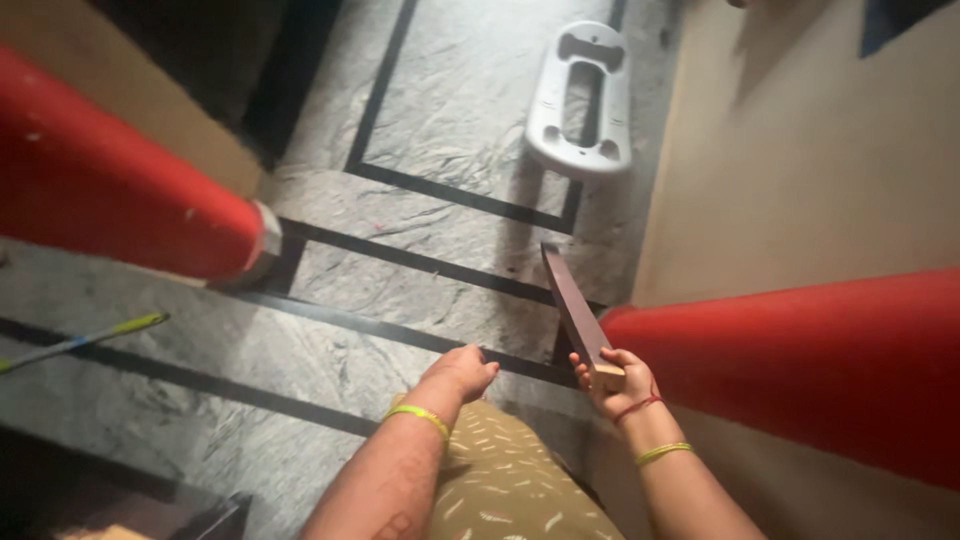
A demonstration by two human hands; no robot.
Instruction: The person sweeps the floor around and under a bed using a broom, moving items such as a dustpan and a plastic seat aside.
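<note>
The right hand (606, 380) is closed around the near end of a long, flat, dark brown wooden plank (575, 310), fingers curled over its pale cut end and thumb on the far side; the plank slants up and away from the hand toward the middle of the view, its far end raised over the floor and lying close to the edge of a cream-coloured wall (800, 170) on the right. A thin red thread and a yellow-green bangle circle that wrist. The left hand (460, 372) holds nothing: it is loosely curled, fingers bent downward and drawn together, hovering just above the grey marbled stone floor with black inlaid border lines (420, 150), a little to the left of the plank's near end and not touching it. Its wrist carries a yellow-green bangle too. Between the two forearms shows a fold of olive-brown cloth with small pale dashes (510, 480). A thick red cylindrical bolster with a pale end cap (120, 190) reaches in from the left, and a second red cylindrical bolster (800, 360) lies across the right side, just beside the right hand. Farther off on the floor lies a white plastic oblong frame with rounded cut-outs (585, 95), well apart from both hands. A thin stick with a yellow-green tip (90, 340) lies on the floor at the left edge.
</note>
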